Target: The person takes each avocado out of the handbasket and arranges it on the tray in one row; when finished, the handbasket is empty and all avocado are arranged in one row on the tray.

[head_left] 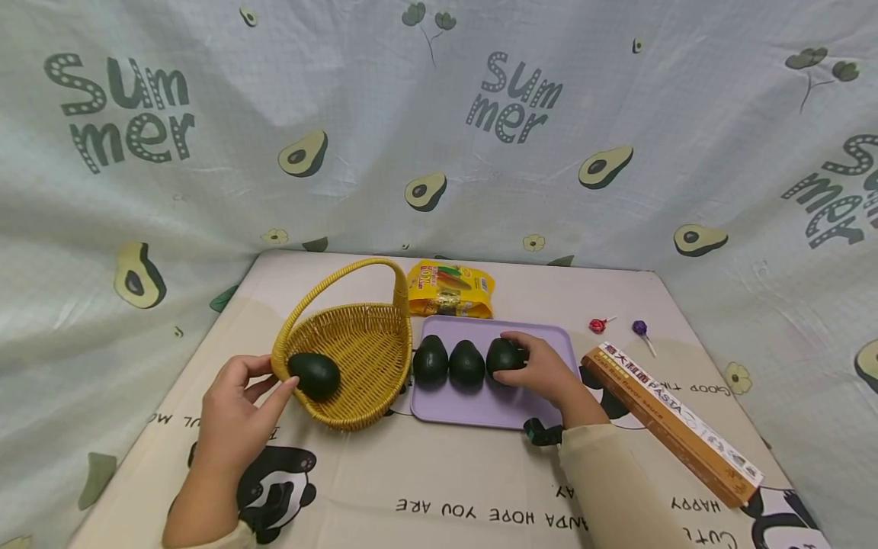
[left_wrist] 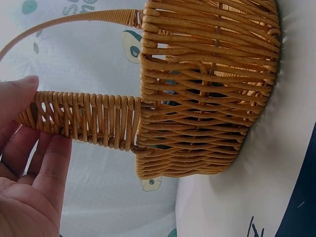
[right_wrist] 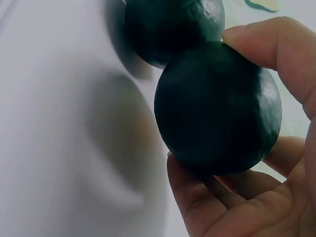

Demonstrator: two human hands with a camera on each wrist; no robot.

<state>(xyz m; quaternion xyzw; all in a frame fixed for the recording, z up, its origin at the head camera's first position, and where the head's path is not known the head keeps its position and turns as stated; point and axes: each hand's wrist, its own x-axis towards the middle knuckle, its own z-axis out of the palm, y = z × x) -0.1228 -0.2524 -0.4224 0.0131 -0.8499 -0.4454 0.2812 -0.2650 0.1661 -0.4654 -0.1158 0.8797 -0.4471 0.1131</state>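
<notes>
My left hand (head_left: 240,427) pinches the handle of a yellow wicker basket (head_left: 370,366), thumb on one side and fingers on the other; the woven handle (left_wrist: 89,118) fills the grip in the left wrist view. One dark green avocado (head_left: 315,377) lies inside the basket, near that hand. On a lilac tray (head_left: 439,408) two more avocados (head_left: 430,361) stand side by side. My right hand (head_left: 545,374) grips a third avocado (right_wrist: 217,111) at the tray's right part, between thumb and fingers. Whether it touches the tray, I cannot tell.
Behind the tray lies a yellow snack bag (head_left: 450,290). To the right are a red lollipop (head_left: 598,325), a purple lollipop (head_left: 640,329) and a long pasta box (head_left: 672,423) lying diagonally. A patterned cloth (head_left: 439,91) hangs behind the table.
</notes>
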